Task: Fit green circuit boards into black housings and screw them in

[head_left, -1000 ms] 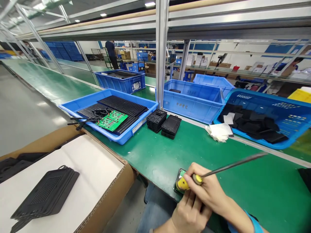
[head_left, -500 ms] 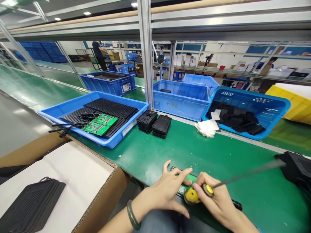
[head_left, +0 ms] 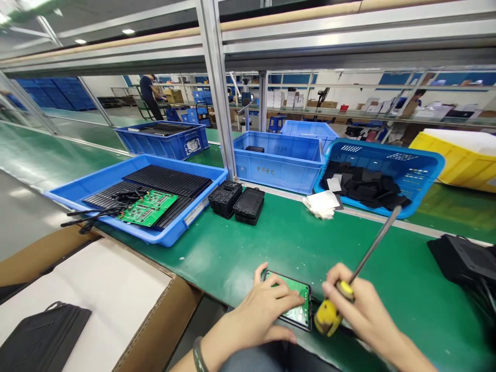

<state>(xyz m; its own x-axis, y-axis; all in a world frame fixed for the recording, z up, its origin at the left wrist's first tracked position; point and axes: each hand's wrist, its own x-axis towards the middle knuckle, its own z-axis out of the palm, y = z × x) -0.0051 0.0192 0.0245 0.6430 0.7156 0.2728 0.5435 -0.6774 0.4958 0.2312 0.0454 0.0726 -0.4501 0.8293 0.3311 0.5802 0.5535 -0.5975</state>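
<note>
My left hand (head_left: 267, 305) lies over a green circuit board (head_left: 296, 313) set in a shallow black case (head_left: 310, 305) at the table's front edge. Its fingers are spread, with fingertips resting on the board and one at the case's far left corner. Part of the board is hidden beneath the palm. To the right of the case, my right hand (head_left: 358, 310) is closed around a screwdriver (head_left: 327, 316) with a yellow and black handle. The metal shaft points up and to the right, away from the board. A dark cable runs partly hidden behind the handle.
Stacked black cases (head_left: 249, 205) stand behind my hands. A blue tray (head_left: 170, 237) at left holds black ribbed parts and green boards (head_left: 149, 208). White sheets (head_left: 321, 204) lie before a blue basket (head_left: 424, 175) of black pieces. A cardboard box (head_left: 155, 320) borders the table's left front.
My right hand with the screwdriver has moved right, off the board, and the shaft has swung more upright. My left hand has settled flatter on the board. The view has shifted slightly.
</note>
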